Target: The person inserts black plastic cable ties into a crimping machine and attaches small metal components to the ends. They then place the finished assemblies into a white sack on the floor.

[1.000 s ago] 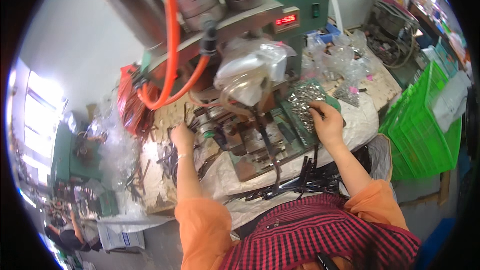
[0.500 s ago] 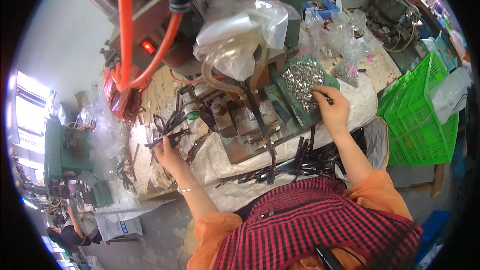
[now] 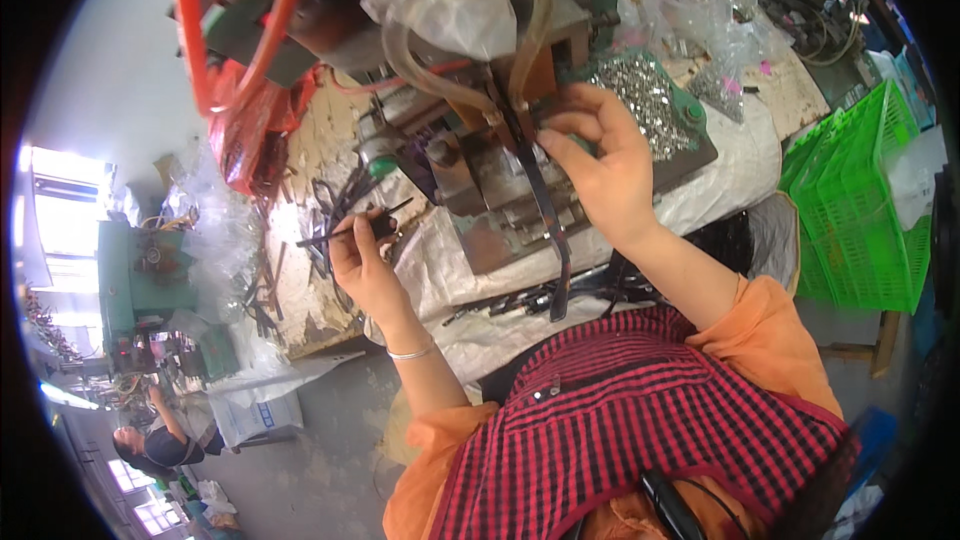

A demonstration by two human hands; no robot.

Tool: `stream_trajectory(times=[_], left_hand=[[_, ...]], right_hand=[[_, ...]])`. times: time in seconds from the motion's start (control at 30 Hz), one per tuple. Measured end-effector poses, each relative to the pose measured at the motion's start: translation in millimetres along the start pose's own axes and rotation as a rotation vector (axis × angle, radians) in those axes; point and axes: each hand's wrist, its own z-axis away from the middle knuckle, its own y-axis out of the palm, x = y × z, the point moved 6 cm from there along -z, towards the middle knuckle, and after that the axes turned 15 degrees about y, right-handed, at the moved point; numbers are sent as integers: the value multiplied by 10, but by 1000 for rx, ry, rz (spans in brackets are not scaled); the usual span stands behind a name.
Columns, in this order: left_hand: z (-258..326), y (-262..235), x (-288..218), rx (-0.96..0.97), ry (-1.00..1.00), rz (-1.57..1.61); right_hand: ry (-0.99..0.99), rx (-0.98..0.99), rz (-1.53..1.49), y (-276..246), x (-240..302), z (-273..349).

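Flaking bench (image 3: 318, 318), left fingers (image 3: 364, 237) holding thin black strip (image 3: 318, 239)

finding open room over white sheet (image 3: 422, 268) between left hand (image 3: 368, 262) and metal base (image 3: 490, 252) | running into black strip (image 3: 548, 217) and cloudy hoses (image 3: 532, 45) just left of right hand (image 3: 607, 172) | meeting plastic bag (image 3: 478, 25) above | being hemmed in rightward by tray of metal bits (image 3: 684, 134) | having room over sheet between tray and green crate (image 3: 862, 225)
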Motion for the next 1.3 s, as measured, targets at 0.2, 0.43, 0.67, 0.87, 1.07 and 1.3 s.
stream_trajectory(times=[0.2,0.43,0.67,0.87,1.07,1.3], left_hand=[[-286,610,-1376,152,526,247],[10,828,-1371,350,752,139],[525,1239,-1387,656,1256,-168],[548,1252,-1284,608,1304,-100],[575,1139,-1351,625,1166,-161],[-81,83,-749,-9,735,-572]], right_hand=[[144,128,-197,183,98,14],[31,265,98,-51,427,287],[-427,-337,1183,-1112,-345,-234],[-207,-354,935,-1314,-433,-481],[-212,-328,792,-1264,-420,-469],[12,-260,567,-1417,-405,-188]])
